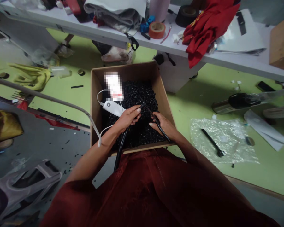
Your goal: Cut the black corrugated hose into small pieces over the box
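Black, ribbed, flexible tubing [123, 145] is routed over the near edge of the brown cardboard box [167, 101], close to its near-left corner, with its upper end gripped in the left fingers [130, 117]. One slender, dark implement [158, 123], of unclear type, is grasped by the right hand [164, 124]. Trimming is presumably in progress. The tubing end should be kept over the loose, short black pieces [134, 88], well inside the box edges; left fingertips should be held clear of the implement's tip, and the white oblong device [112, 107] near the left edge avoided.
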Tool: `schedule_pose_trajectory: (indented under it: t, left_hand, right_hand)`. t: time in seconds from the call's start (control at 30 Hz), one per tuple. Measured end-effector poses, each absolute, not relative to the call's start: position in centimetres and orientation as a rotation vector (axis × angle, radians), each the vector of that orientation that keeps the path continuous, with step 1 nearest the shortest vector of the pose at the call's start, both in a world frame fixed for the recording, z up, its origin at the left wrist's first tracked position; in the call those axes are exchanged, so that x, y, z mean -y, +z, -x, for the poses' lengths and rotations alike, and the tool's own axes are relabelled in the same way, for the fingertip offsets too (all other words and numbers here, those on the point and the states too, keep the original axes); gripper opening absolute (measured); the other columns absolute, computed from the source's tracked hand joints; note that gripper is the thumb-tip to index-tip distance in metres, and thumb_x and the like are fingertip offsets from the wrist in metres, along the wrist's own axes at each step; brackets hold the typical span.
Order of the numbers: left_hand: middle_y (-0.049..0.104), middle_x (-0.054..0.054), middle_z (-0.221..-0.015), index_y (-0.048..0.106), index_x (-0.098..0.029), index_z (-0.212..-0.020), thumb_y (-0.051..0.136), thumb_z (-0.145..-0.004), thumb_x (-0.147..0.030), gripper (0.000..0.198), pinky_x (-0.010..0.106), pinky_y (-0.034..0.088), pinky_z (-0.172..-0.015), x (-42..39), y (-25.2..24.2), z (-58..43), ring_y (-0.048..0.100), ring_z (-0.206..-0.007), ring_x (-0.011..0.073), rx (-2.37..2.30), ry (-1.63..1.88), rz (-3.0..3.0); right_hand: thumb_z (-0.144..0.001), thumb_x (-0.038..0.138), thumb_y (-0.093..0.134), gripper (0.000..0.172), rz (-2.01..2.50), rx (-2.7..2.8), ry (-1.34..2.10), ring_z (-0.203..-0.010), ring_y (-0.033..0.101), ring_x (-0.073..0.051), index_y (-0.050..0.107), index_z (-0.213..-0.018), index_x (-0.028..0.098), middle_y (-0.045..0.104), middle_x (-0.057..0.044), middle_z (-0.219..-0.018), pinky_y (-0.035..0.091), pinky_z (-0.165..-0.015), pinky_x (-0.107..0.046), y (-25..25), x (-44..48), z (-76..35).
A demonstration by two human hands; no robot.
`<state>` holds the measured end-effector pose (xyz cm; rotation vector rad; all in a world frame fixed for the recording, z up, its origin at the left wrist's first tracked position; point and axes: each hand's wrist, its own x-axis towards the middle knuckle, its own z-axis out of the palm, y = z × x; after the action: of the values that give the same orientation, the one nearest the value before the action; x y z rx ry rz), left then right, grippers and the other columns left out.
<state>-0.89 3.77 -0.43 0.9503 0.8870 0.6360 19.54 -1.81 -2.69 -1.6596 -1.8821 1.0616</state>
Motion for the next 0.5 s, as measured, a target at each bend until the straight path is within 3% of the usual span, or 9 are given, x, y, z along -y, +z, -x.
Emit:
schedule_pose_trajectory:
  t: [0.5]
  left_hand:
    - [0.046, -0.004, -0.067, 0.056, -0.018, -0.123, 0.060, -0.082, -0.047, 0.050, 0.016, 0.018, -0.040, -3.7, -1.5, 0.7, 0.031, -0.045, 0.0022, -0.902, 0.526, -0.990]
  right_hand:
    - [-0.084, 0.043, 0.053, 0.051, 1.673, 1.949, 0.982, -0.099, 0.061, -0.027, 0.044, -0.129, 0.018, 0.060, -0.013, -0.116, 0.047, -0.087, -0.044, -3.0, 1.9, -19.7]
